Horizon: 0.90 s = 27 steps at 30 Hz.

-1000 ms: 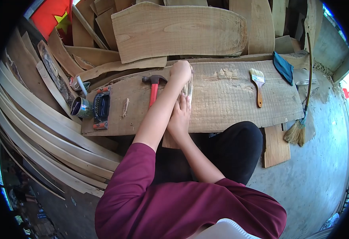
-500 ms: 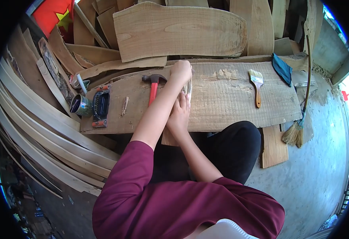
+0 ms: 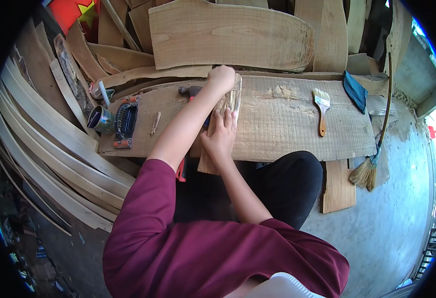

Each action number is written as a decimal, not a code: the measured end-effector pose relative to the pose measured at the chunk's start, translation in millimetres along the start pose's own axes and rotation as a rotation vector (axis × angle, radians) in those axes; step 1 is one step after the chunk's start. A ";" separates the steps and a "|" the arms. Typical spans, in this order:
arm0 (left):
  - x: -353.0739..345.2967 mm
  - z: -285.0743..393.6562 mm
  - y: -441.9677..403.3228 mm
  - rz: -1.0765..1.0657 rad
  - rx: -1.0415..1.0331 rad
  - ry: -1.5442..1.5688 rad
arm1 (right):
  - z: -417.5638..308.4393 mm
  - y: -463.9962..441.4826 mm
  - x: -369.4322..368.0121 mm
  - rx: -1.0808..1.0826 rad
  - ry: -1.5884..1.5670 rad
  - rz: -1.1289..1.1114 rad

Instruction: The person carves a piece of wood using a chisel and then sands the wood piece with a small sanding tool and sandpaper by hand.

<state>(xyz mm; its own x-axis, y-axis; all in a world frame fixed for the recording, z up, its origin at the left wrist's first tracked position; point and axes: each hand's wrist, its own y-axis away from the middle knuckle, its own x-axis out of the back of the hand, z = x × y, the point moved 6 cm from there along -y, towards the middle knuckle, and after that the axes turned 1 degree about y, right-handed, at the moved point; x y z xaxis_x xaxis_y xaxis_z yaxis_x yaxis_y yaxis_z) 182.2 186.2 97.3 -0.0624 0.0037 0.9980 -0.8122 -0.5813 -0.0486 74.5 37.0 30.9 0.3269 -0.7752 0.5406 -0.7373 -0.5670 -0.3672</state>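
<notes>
My left hand is closed in a fist at the far end of a narrow wooden piece; what it grips is hidden. My right hand lies nearer me, its fingers spread on that piece, whose surface looks rough and splintered. The piece rests across a wide plank, its near end past the plank's edge. Left of my hands is a hammer, its red handle partly behind my left forearm. A dark blue object shows slightly between my arms.
A brush and a teal cloth lie on the plank's right side. On the left are a black sanding tool, a tin can and a wood splinter. A broom stands at right; boards lean behind.
The view has shifted slightly. My left fist has moved a little left and away from me, and the narrow piece now shows more. The hammer's handle end has come into view below my left forearm.
</notes>
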 end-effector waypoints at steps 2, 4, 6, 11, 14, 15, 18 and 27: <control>-14.4 -0.8 8.1 0.009 -0.081 -0.063 | 0.5 -0.4 0.9 -0.007 0.005 0.024; -18.0 -1.7 17.1 0.069 -0.152 -0.043 | -0.3 0.2 1.9 -0.010 0.006 0.026; -17.6 3.2 22.9 0.143 -0.223 -0.017 | -2.7 0.1 2.3 -0.015 0.010 0.027; -25.4 21.0 7.0 0.179 -0.250 -0.057 | -4.9 -1.5 -1.6 -0.044 0.041 -0.024; -20.5 26.7 -10.1 0.148 -0.218 -0.060 | -3.3 -4.2 -1.0 -0.040 -0.002 -0.013; -20.3 26.2 -15.0 0.096 -0.177 -0.067 | -2.2 -5.3 -1.9 -0.042 -0.004 -0.011; -14.4 26.8 -13.7 0.030 -0.126 -0.050 | 1.2 -3.9 -4.0 -0.014 0.038 0.035; 25.1 -34.9 89.6 0.221 -0.048 0.380 | 3.5 -12.0 -2.3 -0.017 0.003 0.040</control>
<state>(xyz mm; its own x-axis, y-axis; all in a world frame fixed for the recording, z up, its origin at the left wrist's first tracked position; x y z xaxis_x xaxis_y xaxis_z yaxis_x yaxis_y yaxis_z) 87.6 162.6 116.7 -0.4386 0.1876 0.8789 -0.7810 -0.5634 -0.2695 84.7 44.6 31.5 0.2947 -0.7963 0.5282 -0.7598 -0.5304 -0.3758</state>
